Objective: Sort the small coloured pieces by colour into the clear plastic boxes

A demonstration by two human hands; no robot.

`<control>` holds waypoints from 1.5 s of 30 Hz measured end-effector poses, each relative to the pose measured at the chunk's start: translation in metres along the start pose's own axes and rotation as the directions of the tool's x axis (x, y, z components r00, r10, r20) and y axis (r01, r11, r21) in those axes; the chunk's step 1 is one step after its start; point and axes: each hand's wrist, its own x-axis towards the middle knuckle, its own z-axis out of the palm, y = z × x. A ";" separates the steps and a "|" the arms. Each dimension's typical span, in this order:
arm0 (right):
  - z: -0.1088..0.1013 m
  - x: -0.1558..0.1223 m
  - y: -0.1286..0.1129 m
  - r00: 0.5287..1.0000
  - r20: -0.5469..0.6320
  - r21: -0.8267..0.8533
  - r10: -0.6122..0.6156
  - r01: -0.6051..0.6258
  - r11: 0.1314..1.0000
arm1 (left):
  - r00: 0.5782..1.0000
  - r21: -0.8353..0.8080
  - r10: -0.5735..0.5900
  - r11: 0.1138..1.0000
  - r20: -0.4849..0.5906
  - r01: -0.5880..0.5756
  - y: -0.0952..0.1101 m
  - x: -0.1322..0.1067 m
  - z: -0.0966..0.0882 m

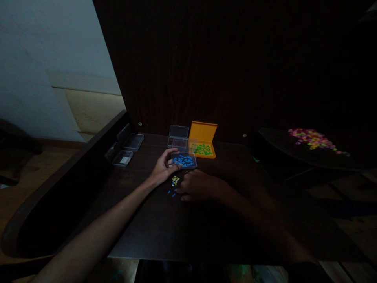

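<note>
My left hand [165, 166] is closed on the left edge of a clear plastic box [192, 166], its thumb along the front rim. Inside the box lie many small blue pieces [184, 160]; its lid [180, 145] stands raised behind. In front of it, my right hand [196, 186] is low over the dark table with fingers curled. Its fingertips are at a few loose blue pieces [173, 195], and whether one is pinched is hidden. A small heap of yellow and whitish pieces [175, 180] lies between the two hands.
Behind the blue pieces' box stands an open orange case [204, 131] holding green pieces [203, 149]. Another clear box [178, 131] is beside it. Two open clear boxes [136, 141] [123, 158] sit at the left by the raised table side. Colourful flowers [313, 138] are at the right.
</note>
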 end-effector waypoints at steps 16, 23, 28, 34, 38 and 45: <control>0.012 0.007 0.002 0.985 -0.174 0.030 0.011 -0.006 1.000 | 1.000 0.023 0.009 1.000 -0.005 -0.009 -0.001 0.000 -0.001; 0.024 0.015 0.005 0.981 -0.194 0.088 0.010 0.007 0.996 | 1.000 0.013 0.005 1.000 -0.001 -0.005 0.000 0.000 0.000; 0.023 0.014 0.011 0.984 -0.175 0.237 0.042 0.000 0.971 | 1.000 0.007 0.001 1.000 -0.005 -0.001 0.000 0.000 0.001; 0.020 0.014 0.013 0.984 -0.175 0.267 0.033 0.015 0.964 | 1.000 -0.014 -0.010 1.000 -0.001 0.010 0.000 0.000 0.000; 0.023 0.015 0.012 0.983 -0.183 0.253 0.028 0.020 0.967 | 1.000 -0.011 -0.010 1.000 -0.007 0.010 0.000 0.000 0.000; 0.022 0.016 0.008 0.978 -0.202 0.181 0.055 -0.018 0.983 | 1.000 0.013 -0.016 1.000 -0.004 0.016 0.002 -0.001 0.001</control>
